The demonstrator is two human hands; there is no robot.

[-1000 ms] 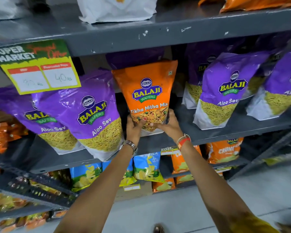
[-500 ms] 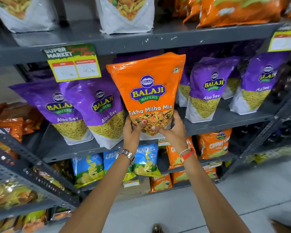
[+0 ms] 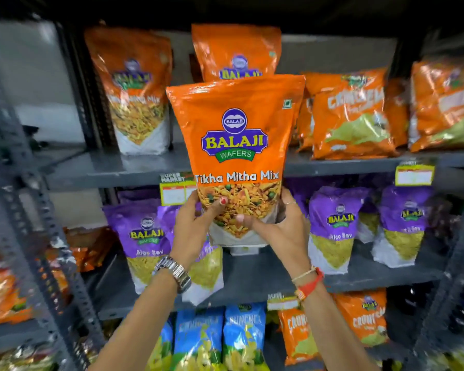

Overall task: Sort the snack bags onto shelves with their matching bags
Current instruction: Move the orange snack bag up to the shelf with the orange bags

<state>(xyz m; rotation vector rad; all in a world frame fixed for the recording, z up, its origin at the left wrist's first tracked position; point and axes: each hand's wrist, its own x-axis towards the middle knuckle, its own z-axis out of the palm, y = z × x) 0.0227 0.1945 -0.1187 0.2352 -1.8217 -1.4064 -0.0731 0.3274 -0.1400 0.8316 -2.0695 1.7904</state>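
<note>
An orange Tikha Mitha Mix bag (image 3: 236,135) is held upright in front of the shelves, level with the upper shelf (image 3: 113,167). My left hand (image 3: 196,228) grips its lower left corner and my right hand (image 3: 281,234) grips its lower right side. Two matching orange Tikha Mitha Mix bags stand on that upper shelf: one at the left (image 3: 134,89) and one directly behind the held bag (image 3: 236,49). Purple Aloo Sev bags (image 3: 145,236) fill the shelf below, with more at the right (image 3: 335,226).
Orange Crunchex bags (image 3: 351,116) lie on the upper shelf's right part. Blue Crunchex bags (image 3: 241,336) and more orange ones (image 3: 364,317) sit on the lower shelf. Price tags (image 3: 174,188) hang on the shelf edge. A second grey rack (image 3: 24,210) stands at left.
Both hands have lifted the orange bag out from among the purple bags up to the level of the upper shelf. The view has tilted upward, showing the matching orange bags.
</note>
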